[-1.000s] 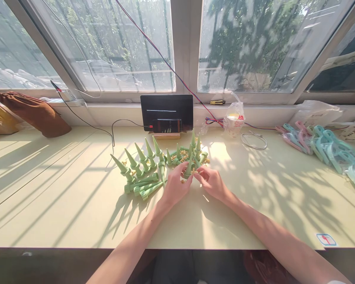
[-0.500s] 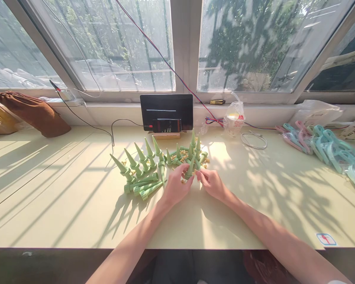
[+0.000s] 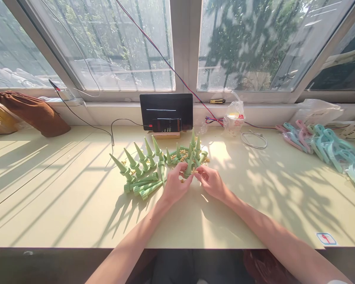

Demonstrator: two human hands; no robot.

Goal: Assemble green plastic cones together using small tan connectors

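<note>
- Basically, the left hand [image 3: 176, 184] has thumb and fingers curled around the base of a green cone [image 3: 189, 164], which points up at the centre of the scene.
- The right hand [image 3: 211, 182], just to its right, is closed to a fingertip pinch on a small tan piece [image 3: 194, 171], right beside the near side of the cone's base; whether the two parts touch, I cannot tell.
- Just beyond the hands lies a jumbled pile of green parts [image 3: 177, 161], with more small tan bits among them.
- To the left, a slanting row of green spikes [image 3: 143, 158] stands tip up on the pale table [image 3: 254, 228].
- On the near side of that row, several green tubes [image 3: 146, 189] lie flat, close together.
- At the far side, a phone [image 3: 165, 125] leans in front of a black tablet [image 3: 166, 104].
- Far right of these sits a clear bag [image 3: 234, 110], with a coiled pale cable [image 3: 254, 147] nearer and further right.
- A brown pouch [image 3: 37, 114] lies far left.
</note>
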